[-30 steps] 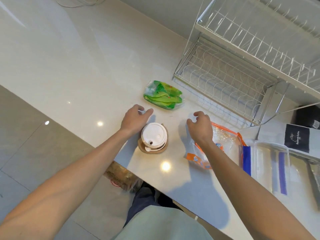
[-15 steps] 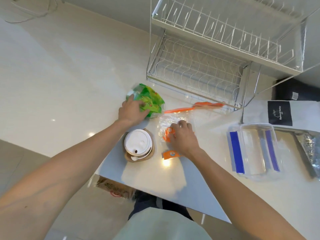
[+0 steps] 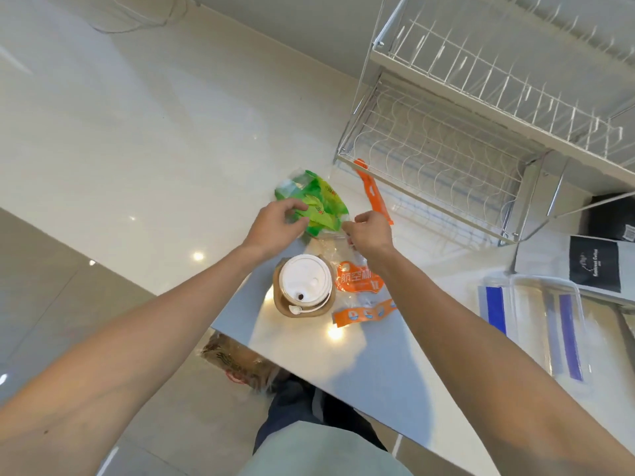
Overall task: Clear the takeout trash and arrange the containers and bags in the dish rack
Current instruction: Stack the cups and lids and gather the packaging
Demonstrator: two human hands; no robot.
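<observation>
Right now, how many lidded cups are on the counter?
1: the brown paper cup with white plastic lid, near the counter's front edge, between the forearms. None in the white wire dish rack.

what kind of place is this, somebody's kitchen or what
Most likely a home kitchen counter. A two-tier white wire dish rack stands on a glossy pale stone countertop, and takeout leftovers lie about: a brown paper cup with a white plastic lid and a clear plastic container with blue strips.
</observation>
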